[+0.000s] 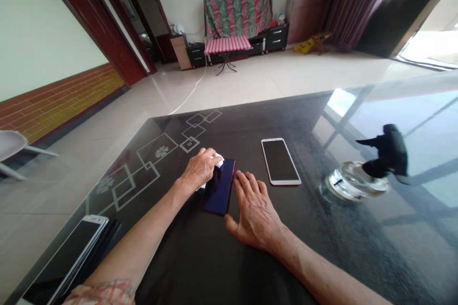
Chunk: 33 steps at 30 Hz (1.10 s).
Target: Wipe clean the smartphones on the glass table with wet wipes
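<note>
A dark blue phone with a reddish edge lies on the black glossy table. My left hand is closed on a crumpled white tissue at the phone's upper left part. Fingers spread, my right hand rests flat along the phone's right edge and holds nothing. A white-framed phone with a dark screen lies beyond it to the right. Farther right is a clear spray bottle with a black trigger head.
At the table's near left corner lies a stack of phones. A white chair is at the far left. Across the floor, a small table with a striped pink cloth stands before black cabinets.
</note>
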Each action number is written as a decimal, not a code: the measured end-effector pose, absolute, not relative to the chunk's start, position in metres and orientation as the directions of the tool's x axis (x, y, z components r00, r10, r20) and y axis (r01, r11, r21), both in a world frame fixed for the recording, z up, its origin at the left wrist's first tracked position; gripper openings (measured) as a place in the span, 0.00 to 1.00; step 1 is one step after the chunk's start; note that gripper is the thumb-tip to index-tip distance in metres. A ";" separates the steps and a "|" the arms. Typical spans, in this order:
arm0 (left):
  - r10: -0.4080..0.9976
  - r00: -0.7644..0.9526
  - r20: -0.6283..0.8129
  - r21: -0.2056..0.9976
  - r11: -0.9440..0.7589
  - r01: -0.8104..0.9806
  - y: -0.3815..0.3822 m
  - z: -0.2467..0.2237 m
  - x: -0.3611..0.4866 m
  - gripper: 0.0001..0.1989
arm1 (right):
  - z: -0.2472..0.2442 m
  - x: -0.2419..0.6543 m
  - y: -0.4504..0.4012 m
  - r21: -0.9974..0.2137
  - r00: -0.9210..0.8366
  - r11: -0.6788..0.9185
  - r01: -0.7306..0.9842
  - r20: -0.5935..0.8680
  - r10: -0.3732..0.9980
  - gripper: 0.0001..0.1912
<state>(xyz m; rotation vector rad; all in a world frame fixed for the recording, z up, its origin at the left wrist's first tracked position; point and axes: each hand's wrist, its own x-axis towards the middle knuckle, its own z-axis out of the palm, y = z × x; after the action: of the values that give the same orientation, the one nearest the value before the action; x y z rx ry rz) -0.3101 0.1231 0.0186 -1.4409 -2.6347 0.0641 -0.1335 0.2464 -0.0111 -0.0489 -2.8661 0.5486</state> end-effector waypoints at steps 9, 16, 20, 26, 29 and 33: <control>0.837 -0.540 0.092 -0.107 0.547 0.830 0.127 0.021 -0.302 0.17 | -0.010 -0.133 0.246 -0.378 -0.975 0.926 -0.015 0.210 0.070 0.42; 0.874 -0.481 0.076 -0.117 0.487 0.866 0.126 0.021 -0.306 0.18 | -0.009 -0.134 0.246 -0.394 -0.977 0.919 -0.007 0.198 0.077 0.43; 0.861 -0.497 0.106 -0.087 0.506 0.858 0.127 0.019 -0.307 0.18 | -0.009 -0.134 0.246 -0.397 -0.978 0.918 -0.001 0.193 0.082 0.43; 0.873 -0.478 0.101 -0.082 0.486 0.870 0.131 0.018 -0.306 0.17 | -0.009 -0.133 0.246 -0.396 -0.979 0.918 0.002 0.187 0.083 0.43; 0.861 -0.493 0.127 -0.065 0.503 0.862 0.134 0.017 -0.306 0.18 | -0.009 -0.134 0.245 -0.396 -0.980 0.918 0.005 0.181 0.083 0.43; 0.857 -0.497 0.139 -0.058 0.508 0.860 0.137 0.016 -0.309 0.19 | -0.008 -0.133 0.246 -0.397 -0.982 0.918 0.007 0.172 0.082 0.43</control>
<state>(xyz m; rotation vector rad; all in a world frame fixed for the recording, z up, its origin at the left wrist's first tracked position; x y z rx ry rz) -0.3093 0.1369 0.0158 -1.4881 -2.5951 -0.0280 -0.1334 0.2456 -0.0084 -0.0682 -2.8938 0.5979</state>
